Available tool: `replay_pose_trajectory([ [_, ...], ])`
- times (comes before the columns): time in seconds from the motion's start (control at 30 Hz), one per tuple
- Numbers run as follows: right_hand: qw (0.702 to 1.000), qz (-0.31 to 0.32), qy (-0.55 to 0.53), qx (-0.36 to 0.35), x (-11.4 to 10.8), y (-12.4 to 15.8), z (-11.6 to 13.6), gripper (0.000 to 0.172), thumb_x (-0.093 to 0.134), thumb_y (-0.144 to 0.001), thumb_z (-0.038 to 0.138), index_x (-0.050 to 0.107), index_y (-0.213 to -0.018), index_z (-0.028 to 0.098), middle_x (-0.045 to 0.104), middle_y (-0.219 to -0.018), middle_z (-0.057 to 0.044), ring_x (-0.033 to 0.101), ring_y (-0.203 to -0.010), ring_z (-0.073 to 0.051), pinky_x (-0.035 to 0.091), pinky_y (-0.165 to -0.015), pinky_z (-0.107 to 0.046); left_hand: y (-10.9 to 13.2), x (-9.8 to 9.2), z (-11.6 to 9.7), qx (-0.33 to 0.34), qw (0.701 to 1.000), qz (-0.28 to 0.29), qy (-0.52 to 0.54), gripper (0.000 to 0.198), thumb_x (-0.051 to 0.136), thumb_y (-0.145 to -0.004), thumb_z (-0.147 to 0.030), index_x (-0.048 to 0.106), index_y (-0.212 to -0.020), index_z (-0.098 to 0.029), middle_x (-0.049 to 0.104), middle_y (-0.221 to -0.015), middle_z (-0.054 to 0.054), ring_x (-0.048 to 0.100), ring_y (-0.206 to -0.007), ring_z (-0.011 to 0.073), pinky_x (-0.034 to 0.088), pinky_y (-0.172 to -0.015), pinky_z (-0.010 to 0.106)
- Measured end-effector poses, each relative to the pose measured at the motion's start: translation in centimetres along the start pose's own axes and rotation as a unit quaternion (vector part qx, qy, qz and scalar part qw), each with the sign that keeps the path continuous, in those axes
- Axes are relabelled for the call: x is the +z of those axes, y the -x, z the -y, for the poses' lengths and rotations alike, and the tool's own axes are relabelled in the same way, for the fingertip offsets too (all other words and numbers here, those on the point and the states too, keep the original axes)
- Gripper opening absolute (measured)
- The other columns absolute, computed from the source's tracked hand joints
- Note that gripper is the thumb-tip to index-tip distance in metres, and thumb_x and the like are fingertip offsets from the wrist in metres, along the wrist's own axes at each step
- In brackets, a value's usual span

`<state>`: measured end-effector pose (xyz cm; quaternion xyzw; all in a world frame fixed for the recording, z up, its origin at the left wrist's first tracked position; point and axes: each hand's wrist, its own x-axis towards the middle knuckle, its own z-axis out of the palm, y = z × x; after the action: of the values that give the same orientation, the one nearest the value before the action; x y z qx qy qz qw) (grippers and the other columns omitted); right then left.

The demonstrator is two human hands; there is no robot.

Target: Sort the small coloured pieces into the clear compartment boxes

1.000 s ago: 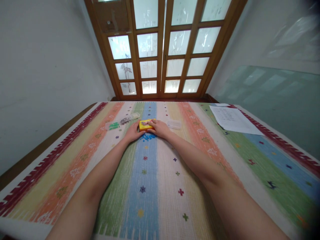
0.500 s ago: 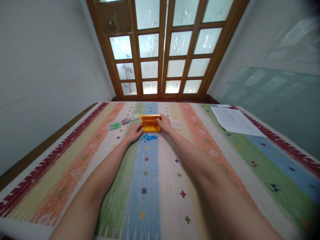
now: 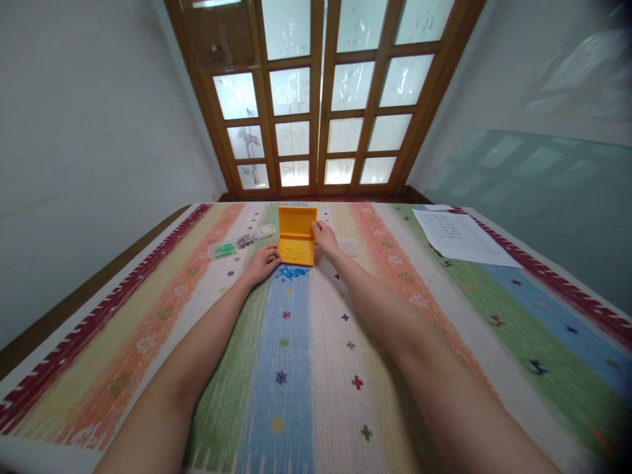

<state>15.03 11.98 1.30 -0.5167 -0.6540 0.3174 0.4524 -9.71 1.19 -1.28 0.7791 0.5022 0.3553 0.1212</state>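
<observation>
A yellow hinged box [image 3: 297, 224] stands opened on the striped cloth, its lid raised at the back. Several small yellow pieces [image 3: 295, 250] lie in its tray. My right hand [image 3: 324, 238] is closed on the lid's right edge, thumb toward the inside. At the tray's left front corner, my left hand [image 3: 265, 262] has its fingers curled against the side. Just in front of the box lies a loose scatter of small blue pieces [image 3: 293, 272].
Left of the box is a clear compartment case [image 3: 212, 251] with green, dark and pale pieces. A translucent container [image 3: 348, 247] sits beyond my right hand. Printed paper sheets [image 3: 459, 234] lie at the right. The tablecloth [image 3: 296, 408] covers the table, with glazed doors [image 3: 320, 99] behind.
The box lid has swung up and back from partly closed to upright, with my right hand on it. The yellow pieces inside now show more plainly. My left hand stays at the box's left side.
</observation>
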Motion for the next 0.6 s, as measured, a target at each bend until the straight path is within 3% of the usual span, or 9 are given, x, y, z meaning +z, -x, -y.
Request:
replay_pose_trajectory([
  [0.1, 0.987, -0.002, -0.16, -0.013, 0.1, 1.7, 0.4, 0.035, 0.057, -0.094, 0.05, 0.067, -0.111, 0.021, 0.075, -0.115, -0.007, 0.068, -0.104, -0.023, 0.056, -0.091, -0.035, 0.0, 0.0, -0.5, 0.006, 1.0, 0.018, -0.023, 0.012, 0.065, -0.094, -0.031, 0.071, -0.091, -0.021, 0.072, -0.108, 0.008, 0.066, -0.105, 0.0256, 0.052, -0.1, 0.044],
  [0.17, 0.969, 0.039, -0.244, -0.011, 0.3, 3.1, 0.8, 0.045, 0.069, -0.087, 0.055, 0.067, -0.116, 0.021, 0.075, -0.119, -0.008, 0.068, -0.107, -0.024, 0.057, -0.091, -0.036, 0.0, 0.0, -0.7, 0.008, 0.999, 0.025, -0.039, 0.011, 0.065, -0.094, -0.029, 0.071, -0.09, -0.021, 0.07, -0.1, 0.008, 0.065, -0.1, 0.0254, 0.053, -0.095, 0.042],
  [0.23, 0.96, 0.092, -0.263, -0.004, 0.2, 4.4, 1.3, 0.052, 0.074, -0.082, 0.06, 0.07, -0.114, 0.019, 0.077, -0.115, -0.011, 0.069, -0.106, -0.027, 0.058, -0.09, -0.038, 0.0, 0.0, -1.0, 0.01, 0.998, 0.025, -0.054, 0.011, 0.065, -0.094, -0.029, 0.072, -0.09, -0.021, 0.07, -0.101, 0.008, 0.065, -0.1, 0.0259, 0.053, -0.093, 0.042],
  [0.3, 0.968, 0.122, -0.221, -0.012, 0.1, 5.3, 1.7, 0.052, 0.075, -0.082, 0.062, 0.073, -0.108, 0.017, 0.078, -0.11, -0.012, 0.071, -0.102, -0.028, 0.058, -0.088, -0.039, 0.1, 0.1, -1.2, 0.01, 0.998, 0.024, -0.064, 0.01, 0.065, -0.093, -0.028, 0.073, -0.092, -0.021, 0.069, -0.104, 0.008, 0.065, -0.102, 0.0266, 0.053, -0.094, 0.043],
  [0.43, 0.991, 0.105, -0.049, -0.064, -0.7, 6.1, 2.5, 0.043, 0.065, -0.091, 0.059, 0.077, -0.095, 0.017, 0.078, -0.094, -0.009, 0.073, -0.091, -0.028, 0.058, -0.082, -0.039, 0.3, 0.2, -1.4, -0.003, 0.998, 0.022, -0.051, 0.015, 0.062, -0.093, -0.029, 0.074, -0.097, -0.022, 0.07, -0.113, 0.009, 0.066, -0.106, 0.0273, 0.055, -0.099, 0.046],
  [0.5, 0.987, 0.11, 0.01, -0.121, -1.1, 6.4, 2.9, 0.04, 0.06, -0.096, 0.053, 0.08, -0.102, 0.02, 0.079, -0.098, -0.007, 0.074, -0.096, -0.029, 0.058, -0.086, -0.039, 0.4, 0.4, -1.1, -0.016, 1.0, 0.01, -0.011, 0.018, 0.062, -0.093, -0.031, 0.075, -0.102, -0.023, 0.072, -0.116, 0.008, 0.067, -0.109, 0.0279, 0.055, -0.102, 0.047],
  [0.6, 0.963, 0.151, 0.05, -0.219, -1.5, 7.2, 3.2, 0.038, 0.06, -0.096, 0.038, 0.075, -0.129, 0.027, 0.077, -0.125, -0.003, 0.071, -0.115, -0.026, 0.055, -0.101, -0.039, 0.5, 0.7, -0.2, -0.059, 0.995, -0.026, 0.079, 0.023, 0.064, -0.092, -0.035, 0.075, -0.108, -0.022, 0.076, -0.112, 0.009, 0.069, -0.109, 0.0301, 0.057, -0.101, 0.049],
])
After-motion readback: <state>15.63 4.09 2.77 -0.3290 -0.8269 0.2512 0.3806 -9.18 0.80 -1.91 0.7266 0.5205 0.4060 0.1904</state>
